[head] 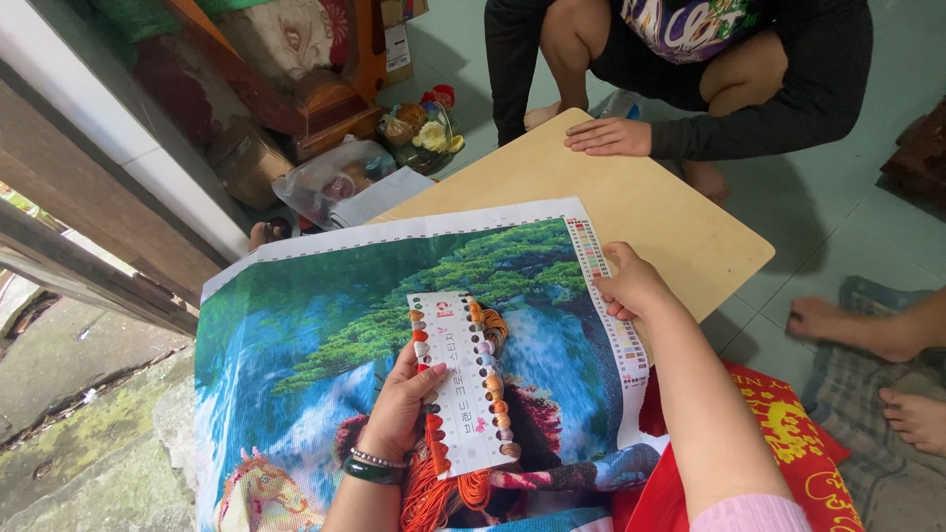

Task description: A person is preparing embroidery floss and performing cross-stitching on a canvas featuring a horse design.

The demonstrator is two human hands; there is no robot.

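A light wooden board (680, 232) is laid flat over a pale green tiled floor (838, 212). At its far edge a second person crouches in dark clothing (788, 89), one hand (609, 136) pressed flat on the board. Bare feet (912, 414) of another person are seen at the right, on a grey checked cloth (847, 379). A red cloth with gold dragon print (788, 438) lies near. Carved wooden furniture (330, 99), a clear plastic bag (330, 177) and a bowl of artificial flowers (424, 128) are clustered at the far left.
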